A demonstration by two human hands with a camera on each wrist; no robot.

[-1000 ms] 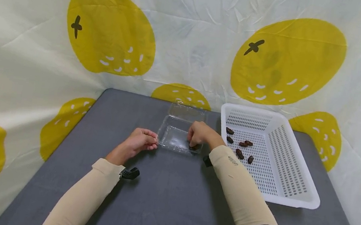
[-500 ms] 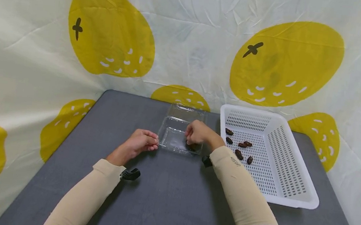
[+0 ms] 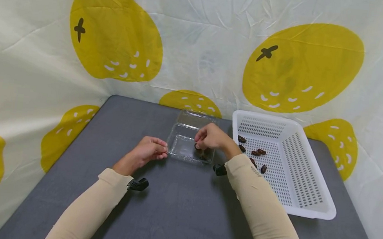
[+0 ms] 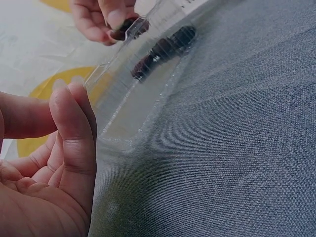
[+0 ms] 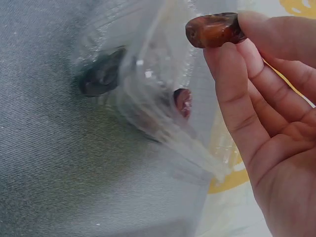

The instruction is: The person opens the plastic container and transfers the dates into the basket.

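Note:
A clear plastic clamshell box (image 3: 182, 147) lies on the grey table with its lid folded back. My left hand (image 3: 147, 150) pinches the box's near-left rim between thumb and fingertips. Above the right part of the box, my right hand (image 3: 213, 137) holds a brown, glossy date (image 5: 213, 30) between thumb and fingers. Through the clear wall in the left wrist view, dark dates (image 4: 165, 48) show in a row along one side inside the box. The right wrist view catches part of them too, blurred by the plastic.
To the right stands a white perforated plastic basket (image 3: 317, 177), with several dates (image 3: 264, 169) toward its left side; my right forearm partly covers it. A white cloth (image 3: 204, 38) printed with yellow fruit hangs behind the grey table (image 3: 174, 212).
My right hand has shifted slightly left, then risen a little from the box's right side with a date in its fingers. Dates beneath it show more now. My left hand stays at the rim.

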